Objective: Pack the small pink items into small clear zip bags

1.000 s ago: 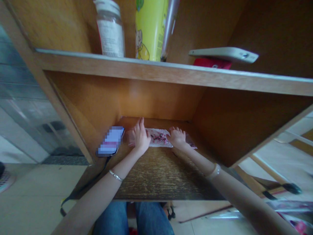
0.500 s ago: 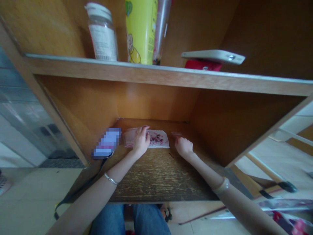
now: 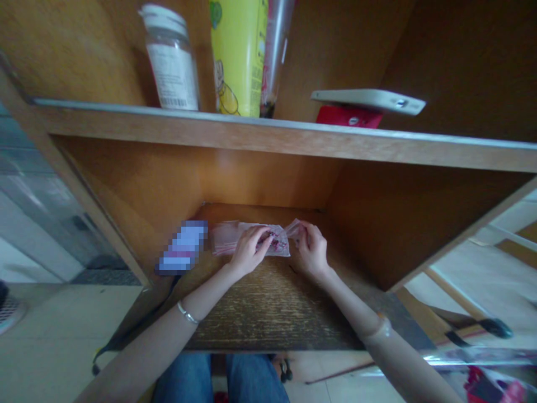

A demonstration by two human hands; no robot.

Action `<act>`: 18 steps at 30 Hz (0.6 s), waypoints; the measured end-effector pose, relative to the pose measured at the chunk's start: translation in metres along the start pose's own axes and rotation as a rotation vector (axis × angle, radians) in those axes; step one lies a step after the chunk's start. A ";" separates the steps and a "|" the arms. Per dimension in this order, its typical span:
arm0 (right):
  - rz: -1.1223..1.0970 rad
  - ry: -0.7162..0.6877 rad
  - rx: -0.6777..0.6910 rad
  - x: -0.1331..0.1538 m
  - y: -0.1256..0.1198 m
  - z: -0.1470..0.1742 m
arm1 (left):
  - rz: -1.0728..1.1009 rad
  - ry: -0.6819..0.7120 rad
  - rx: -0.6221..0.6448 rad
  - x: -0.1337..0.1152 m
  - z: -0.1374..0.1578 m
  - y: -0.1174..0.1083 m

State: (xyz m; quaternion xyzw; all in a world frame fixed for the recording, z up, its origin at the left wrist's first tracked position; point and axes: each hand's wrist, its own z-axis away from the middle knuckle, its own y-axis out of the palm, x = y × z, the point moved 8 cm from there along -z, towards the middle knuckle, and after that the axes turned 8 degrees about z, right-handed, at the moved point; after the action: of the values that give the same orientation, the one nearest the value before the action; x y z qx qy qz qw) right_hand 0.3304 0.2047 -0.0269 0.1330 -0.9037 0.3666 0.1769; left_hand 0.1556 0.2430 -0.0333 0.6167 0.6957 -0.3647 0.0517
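Note:
A white sheet (image 3: 282,250) lies on the worn wooden desktop, with small dark red and pink pieces (image 3: 277,240) heaped on it. My left hand (image 3: 250,251) is over the sheet's left part, thumb and fingers drawn together at the pieces. What sits between those fingertips is hidden. Just to the right, my right hand (image 3: 311,247) pinches a small clear plastic bag (image 3: 292,227), which is tilted and reaches over the sheet's right edge. Left of my left hand lies a stack of clear plastic bags (image 3: 224,239) with pinkish edges.
A phone (image 3: 182,246) with a blurred screen lies at the left, a dark strap (image 3: 155,308) trailing from it. On the shelf above (image 3: 251,131) stand a white-capped jar (image 3: 172,61), a yellow container (image 3: 239,56) and a clear tube; a pale flat device (image 3: 369,99) rests on a red item.
My right hand has lifted the small clear bag from the desktop and brought it left to the sheet. My left hand has shifted right, onto the pieces.

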 end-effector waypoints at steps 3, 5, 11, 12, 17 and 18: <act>-0.158 -0.137 0.056 0.023 0.004 0.014 | 0.011 0.032 0.114 -0.012 0.003 0.011; -0.231 -0.191 0.115 0.033 0.007 0.020 | -0.027 0.081 0.161 -0.021 0.005 0.016; -0.330 -0.125 0.187 0.025 0.011 0.018 | -0.091 0.165 0.204 -0.033 0.006 0.018; -0.348 -0.116 0.191 0.024 0.012 0.018 | -0.087 0.159 0.212 -0.032 0.006 0.018; -0.391 -0.098 0.222 0.028 0.014 0.022 | -0.053 0.075 0.204 -0.024 0.006 0.015; -0.383 -0.085 0.204 0.029 0.012 0.022 | -0.051 0.065 0.191 -0.023 0.006 0.015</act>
State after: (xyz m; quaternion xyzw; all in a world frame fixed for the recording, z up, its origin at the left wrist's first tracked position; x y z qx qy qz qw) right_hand 0.2952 0.1947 -0.0371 0.3348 -0.8268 0.4098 0.1908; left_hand 0.1718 0.2204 -0.0325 0.6127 0.6744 -0.4103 -0.0392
